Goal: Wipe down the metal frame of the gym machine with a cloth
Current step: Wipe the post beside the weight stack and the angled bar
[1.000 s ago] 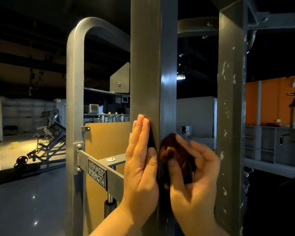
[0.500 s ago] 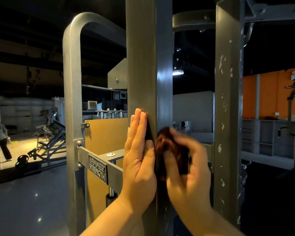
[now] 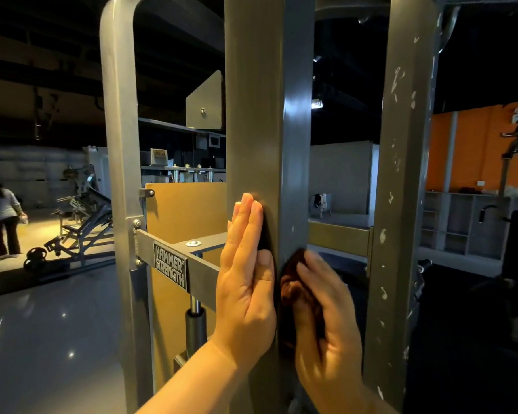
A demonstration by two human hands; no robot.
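A grey metal upright post point(image 3: 260, 115) of the gym machine fills the centre of the head view. My left hand point(image 3: 245, 279) lies flat against its left face, fingers straight and pointing up. My right hand point(image 3: 326, 318) grips a dark brown cloth point(image 3: 293, 288) and presses it against the post's right face, just beside the left hand. Part of the cloth is hidden under my fingers.
A second chipped grey upright point(image 3: 401, 174) stands close on the right. A curved grey bar point(image 3: 117, 144) and a crossbar with a "Hammer Strength" plate point(image 3: 170, 269) are on the left. A person point(image 3: 2, 216) stands far left near another machine point(image 3: 81, 225).
My right hand has slid the cloth down the post. The view has moved closer to the frame. My left hand stays flat on the post.
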